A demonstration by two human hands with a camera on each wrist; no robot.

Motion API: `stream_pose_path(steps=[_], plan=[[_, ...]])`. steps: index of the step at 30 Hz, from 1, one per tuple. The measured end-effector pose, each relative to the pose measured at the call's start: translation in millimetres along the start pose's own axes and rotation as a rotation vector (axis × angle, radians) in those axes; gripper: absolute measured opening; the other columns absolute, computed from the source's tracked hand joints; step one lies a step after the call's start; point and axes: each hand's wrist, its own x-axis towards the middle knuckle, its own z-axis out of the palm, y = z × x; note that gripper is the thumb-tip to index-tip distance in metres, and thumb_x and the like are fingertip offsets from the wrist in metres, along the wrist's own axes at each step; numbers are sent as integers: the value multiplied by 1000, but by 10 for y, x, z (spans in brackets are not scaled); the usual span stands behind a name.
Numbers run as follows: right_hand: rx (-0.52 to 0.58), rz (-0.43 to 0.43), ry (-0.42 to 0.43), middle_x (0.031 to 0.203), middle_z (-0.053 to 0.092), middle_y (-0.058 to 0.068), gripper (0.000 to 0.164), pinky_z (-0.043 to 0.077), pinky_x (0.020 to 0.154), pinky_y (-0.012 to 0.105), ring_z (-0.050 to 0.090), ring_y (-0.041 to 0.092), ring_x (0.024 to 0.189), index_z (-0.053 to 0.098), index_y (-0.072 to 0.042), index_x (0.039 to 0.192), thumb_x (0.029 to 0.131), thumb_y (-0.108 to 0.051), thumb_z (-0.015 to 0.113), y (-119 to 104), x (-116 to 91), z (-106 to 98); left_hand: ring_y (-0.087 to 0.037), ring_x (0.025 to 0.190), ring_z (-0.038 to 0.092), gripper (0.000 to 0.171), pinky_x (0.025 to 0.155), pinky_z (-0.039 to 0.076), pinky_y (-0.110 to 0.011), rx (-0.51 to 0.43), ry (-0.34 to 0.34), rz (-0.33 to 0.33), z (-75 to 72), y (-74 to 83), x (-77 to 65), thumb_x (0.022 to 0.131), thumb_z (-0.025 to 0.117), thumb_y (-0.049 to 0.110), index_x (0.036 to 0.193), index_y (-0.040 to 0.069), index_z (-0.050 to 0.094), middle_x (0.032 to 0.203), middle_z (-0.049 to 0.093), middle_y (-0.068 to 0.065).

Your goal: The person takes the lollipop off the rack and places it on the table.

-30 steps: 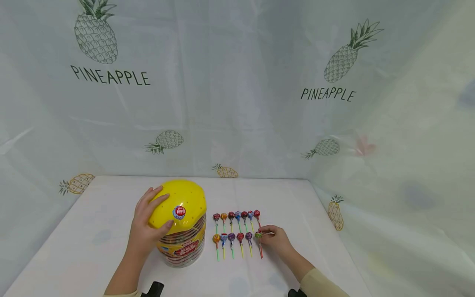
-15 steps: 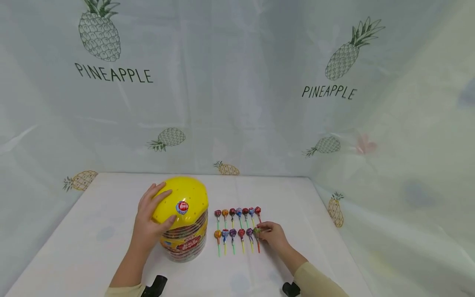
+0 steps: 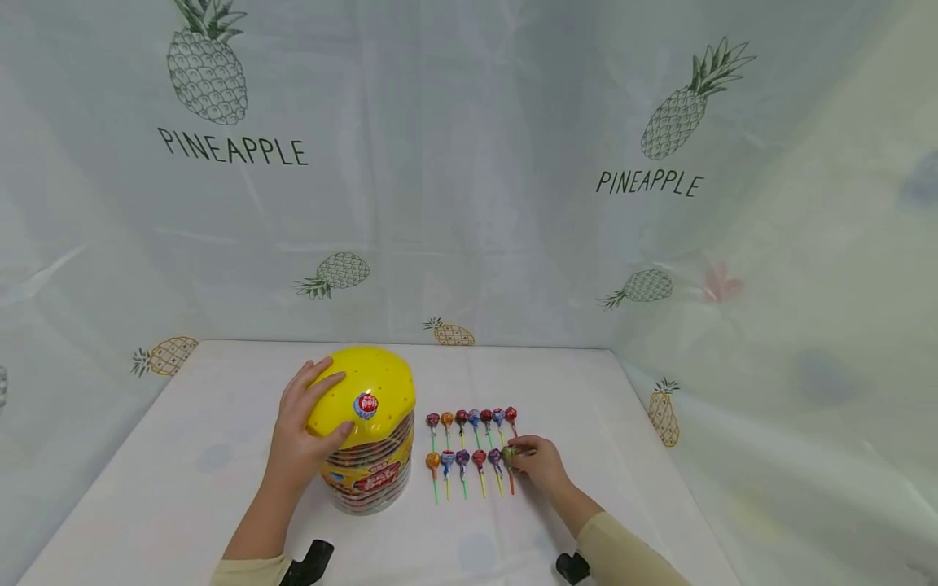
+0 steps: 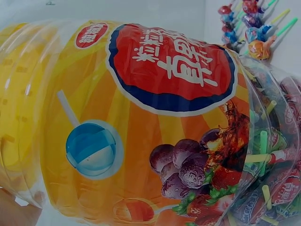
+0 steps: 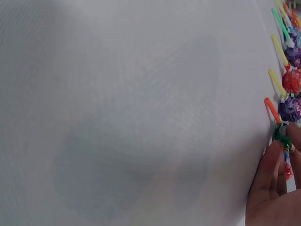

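My left hand [image 3: 302, 435] grips the yellow domed lid [image 3: 384, 382] of a clear ribbed candy jar [image 3: 374, 480], thumb on the near side and fingers over the left. In the left wrist view, wrapped lollipops [image 4: 275, 153] show through the jar beyond its fruit-printed label [image 4: 141, 127]. At the right end of the nearer row of lollipops [image 3: 479, 457], my right hand [image 3: 544, 465] pinches a green-wrapped lollipop [image 5: 282, 134] by its head. Its orange-red stick [image 5: 272, 110] points toward me. The fingers partly hide the wrapper.
Another row of lollipops [image 3: 473, 417] lies parallel, just behind the nearer one, heads pointing away. Both rows lie right of the jar on a white-covered table [image 3: 608, 521]. A pineapple-print curtain [image 3: 469, 203] hangs behind and at the sides.
The right hand has closed in on the green lollipop's head and straightened it slightly beside its row. The left hand stays on the lid. The head view has shifted slightly.
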Motion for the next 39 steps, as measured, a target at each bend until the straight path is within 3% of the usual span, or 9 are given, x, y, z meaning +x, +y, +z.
stream_pose_path(steps=[2,8,15,21,31,33,39], plan=[[-11,7,1,86,62,7,29,51,56,27,57,15,67,68,3,109,80,2,73,-3,1,7,-21,144,18,57,102,39,-47,0,0,1,0,-3,-3,74,79,14,128,13,61,150,39,2],[-14,11,2,88,62,8,30,53,56,29,57,15,67,68,3,109,80,3,73,7,19,17,-26,144,18,57,97,37,-66,-32,6,29,8,-32,-3,74,78,13,128,13,61,149,39,-1],[-30,12,-3,89,62,7,30,53,57,30,57,15,66,68,2,110,81,2,73,11,48,28,-25,144,17,57,98,36,-68,-34,11,26,1,-42,-4,75,78,13,128,14,61,150,39,0],[-25,15,-9,92,63,8,31,54,56,29,58,15,66,68,3,112,81,3,72,12,58,21,-25,144,18,56,100,39,-58,-11,10,16,-5,-5,-9,75,78,13,128,14,61,150,39,0],[-65,16,-21,95,62,8,30,53,56,30,57,15,66,69,0,111,81,0,73,15,55,9,-21,144,18,56,101,35,-24,9,7,4,-3,-15,-25,75,79,14,128,15,61,149,39,3],[-70,16,-22,96,62,8,30,54,56,30,57,16,66,68,0,111,81,0,73,19,54,12,-22,144,18,56,102,37,-28,12,8,1,-2,-15,-27,75,79,14,128,15,61,149,39,3],[-80,16,-28,103,59,10,34,54,57,30,58,17,67,67,-1,115,82,-1,74,40,49,2,-23,144,18,56,100,41,-53,-4,1,7,0,-12,-22,75,79,13,128,15,61,150,38,2]])
